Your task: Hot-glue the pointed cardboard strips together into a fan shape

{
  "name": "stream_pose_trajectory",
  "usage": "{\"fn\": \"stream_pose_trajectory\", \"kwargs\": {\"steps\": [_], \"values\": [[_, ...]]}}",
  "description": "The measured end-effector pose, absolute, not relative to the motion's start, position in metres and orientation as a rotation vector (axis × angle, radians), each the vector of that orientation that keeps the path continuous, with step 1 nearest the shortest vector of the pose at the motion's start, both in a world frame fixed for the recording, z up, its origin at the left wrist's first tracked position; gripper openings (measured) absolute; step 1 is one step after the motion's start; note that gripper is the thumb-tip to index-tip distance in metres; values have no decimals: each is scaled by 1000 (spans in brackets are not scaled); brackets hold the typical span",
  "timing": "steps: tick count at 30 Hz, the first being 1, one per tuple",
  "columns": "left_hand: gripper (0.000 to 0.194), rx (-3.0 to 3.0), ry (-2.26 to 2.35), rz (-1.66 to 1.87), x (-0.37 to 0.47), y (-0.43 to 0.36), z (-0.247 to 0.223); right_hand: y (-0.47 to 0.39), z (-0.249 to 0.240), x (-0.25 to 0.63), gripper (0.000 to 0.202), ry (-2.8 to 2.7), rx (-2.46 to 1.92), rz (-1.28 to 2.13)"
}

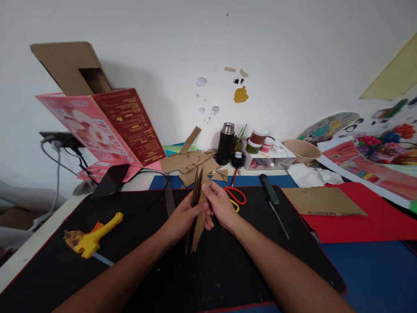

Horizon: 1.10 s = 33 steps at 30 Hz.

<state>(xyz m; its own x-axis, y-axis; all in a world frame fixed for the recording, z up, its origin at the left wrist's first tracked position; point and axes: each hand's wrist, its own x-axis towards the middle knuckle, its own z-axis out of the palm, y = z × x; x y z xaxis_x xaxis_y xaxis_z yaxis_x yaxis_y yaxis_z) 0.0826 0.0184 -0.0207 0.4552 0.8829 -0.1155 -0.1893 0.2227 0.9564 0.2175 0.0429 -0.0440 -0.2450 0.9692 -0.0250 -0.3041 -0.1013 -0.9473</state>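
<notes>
Two or more cardboard pieces (199,230) stand on edge between my hands, above the middle of the black mat (228,265). My left hand (185,215) is closed around their left side, its thumb across the near face. On the right side my right hand (218,204) pinches the cardboard near its upper part, with some fingers hidden behind it. The corrugated edges face up, and a narrow dark gap shows between the pieces. Red-handled scissors (239,196) lie just beyond my right hand.
A yellow glue gun (93,237) lies at left, a green cutter (269,189) at right. Cardboard scraps (182,163), a black flask (225,145) and a small drawer box (270,161) line the back. Red paper (374,217) and flat cardboard (325,201) lie at right.
</notes>
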Motion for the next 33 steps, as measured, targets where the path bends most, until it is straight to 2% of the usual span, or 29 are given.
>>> {"fn": "stream_pose_trajectory", "kwargs": {"steps": [10,15,22,29,33], "values": [[28,1057,809,889,82,22,-24,44,-46,217,45,-1077,-886,1587],[26,1036,765,771,74,22,-18,47,-45,221,47,-1082,-834,1584],[32,959,751,641,66,25,-17,48,-47,221,54,-1117,-882,1601],[47,1046,618,552,56,28,-15,51,-34,226,56,-984,-901,1496],[47,1083,612,521,54,29,-11,51,-32,227,57,-981,-913,1515]]}}
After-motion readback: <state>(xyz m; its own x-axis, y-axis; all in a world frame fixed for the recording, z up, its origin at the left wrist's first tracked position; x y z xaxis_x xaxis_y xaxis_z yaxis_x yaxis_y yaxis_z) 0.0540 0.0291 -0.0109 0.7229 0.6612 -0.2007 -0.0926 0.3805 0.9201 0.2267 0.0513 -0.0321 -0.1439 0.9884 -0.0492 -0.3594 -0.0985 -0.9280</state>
